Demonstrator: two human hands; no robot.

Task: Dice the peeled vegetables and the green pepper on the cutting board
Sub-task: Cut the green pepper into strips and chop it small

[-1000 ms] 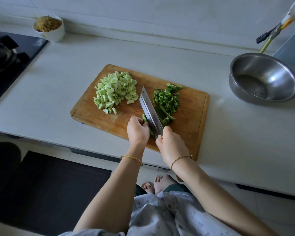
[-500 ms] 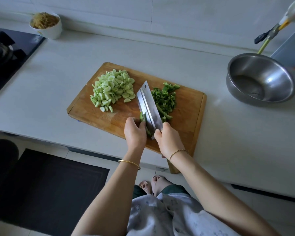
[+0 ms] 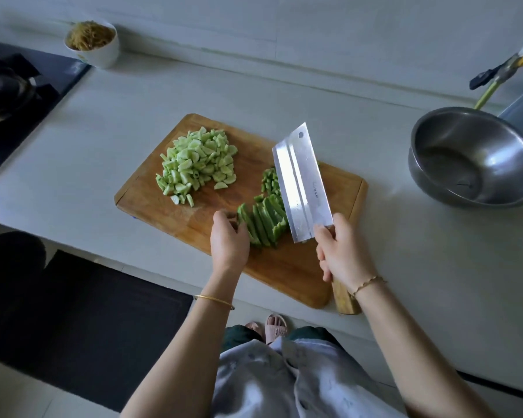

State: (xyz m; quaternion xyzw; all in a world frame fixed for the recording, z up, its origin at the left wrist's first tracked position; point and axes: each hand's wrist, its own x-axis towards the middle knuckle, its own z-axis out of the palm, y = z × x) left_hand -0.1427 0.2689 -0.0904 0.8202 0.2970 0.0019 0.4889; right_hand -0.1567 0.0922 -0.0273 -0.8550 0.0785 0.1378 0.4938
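Note:
A wooden cutting board (image 3: 287, 267) lies on the pale counter. A heap of pale green diced vegetable (image 3: 198, 165) sits on its far left part. Dark green pepper strips (image 3: 261, 223) lie side by side near the board's middle, with small pepper dice (image 3: 269, 179) just beyond them. My left hand (image 3: 228, 241) rests on the near left end of the strips, fingers curled against them. My right hand (image 3: 340, 254) grips the wooden handle of a cleaver (image 3: 302, 184). Its broad blade is tilted flat side up, above the right side of the pepper.
A steel bowl (image 3: 471, 155) stands on the counter to the right, with a yellow-handled tool (image 3: 507, 70) beyond it. A white bowl of brownish food (image 3: 92, 43) sits at the back left beside a black hob (image 3: 15, 95). A dark mat covers the floor below.
The cleaver was edge-down in the pepper between my hands; now it is lifted and tilted to the right. My right hand has moved right, and the uncut pepper strips show beside my left hand.

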